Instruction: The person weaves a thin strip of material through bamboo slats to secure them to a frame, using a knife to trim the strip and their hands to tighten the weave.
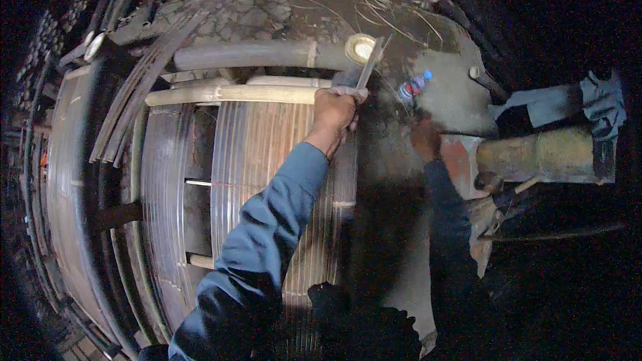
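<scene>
Thin flat strip point(372, 63) pokes out of my left hand point(341, 110), clamped round it near the thick bamboo pole point(254, 55), and might slip if my grip loosens, while I can't tell whether my shadowy right hand point(426, 139) holds anything.

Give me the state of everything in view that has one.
Left hand: closed around the strip.
Strip: held, angled.
Right hand: grip unclear, dark and blurred.
Bottle: capped.
Cloth: draped, creased.
Slats: side by side.
</scene>
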`<state>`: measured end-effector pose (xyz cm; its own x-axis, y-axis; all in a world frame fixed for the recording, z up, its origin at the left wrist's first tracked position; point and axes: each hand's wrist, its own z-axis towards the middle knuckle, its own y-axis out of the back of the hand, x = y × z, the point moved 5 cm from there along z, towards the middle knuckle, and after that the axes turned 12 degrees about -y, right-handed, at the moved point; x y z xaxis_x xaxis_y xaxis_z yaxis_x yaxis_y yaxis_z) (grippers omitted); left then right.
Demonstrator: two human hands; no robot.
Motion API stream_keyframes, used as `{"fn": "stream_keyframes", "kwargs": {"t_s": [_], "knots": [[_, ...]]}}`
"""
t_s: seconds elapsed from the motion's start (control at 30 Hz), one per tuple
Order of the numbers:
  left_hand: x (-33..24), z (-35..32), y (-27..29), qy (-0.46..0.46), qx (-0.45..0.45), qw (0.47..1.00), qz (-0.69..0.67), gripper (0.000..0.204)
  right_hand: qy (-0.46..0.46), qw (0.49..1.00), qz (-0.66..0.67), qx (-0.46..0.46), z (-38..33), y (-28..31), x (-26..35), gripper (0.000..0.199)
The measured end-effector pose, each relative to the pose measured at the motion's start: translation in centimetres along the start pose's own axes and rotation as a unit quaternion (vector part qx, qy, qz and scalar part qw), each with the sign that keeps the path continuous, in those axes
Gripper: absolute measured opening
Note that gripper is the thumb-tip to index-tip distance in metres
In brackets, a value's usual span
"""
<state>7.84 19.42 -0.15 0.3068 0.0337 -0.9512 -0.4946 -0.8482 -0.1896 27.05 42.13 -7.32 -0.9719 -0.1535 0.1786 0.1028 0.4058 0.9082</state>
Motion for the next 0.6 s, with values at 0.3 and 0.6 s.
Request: {"fn": "stream_keyframes", "kwargs": {"t_s": [0.3,0.6], "knots": [[-2.4,-1.2,0.4,0.017,0.013,1.000,-0.008,0.017,0.024,0.985,0.166,-0.029,-6.0,-17.7,-5.5,0.056],[-3.8,-3.3,1.2,0.008,0.034,0.999,-0.007,0.021,0.136,0.712,0.641,0.253,-9.5,1.7,13.6,0.035]]}}
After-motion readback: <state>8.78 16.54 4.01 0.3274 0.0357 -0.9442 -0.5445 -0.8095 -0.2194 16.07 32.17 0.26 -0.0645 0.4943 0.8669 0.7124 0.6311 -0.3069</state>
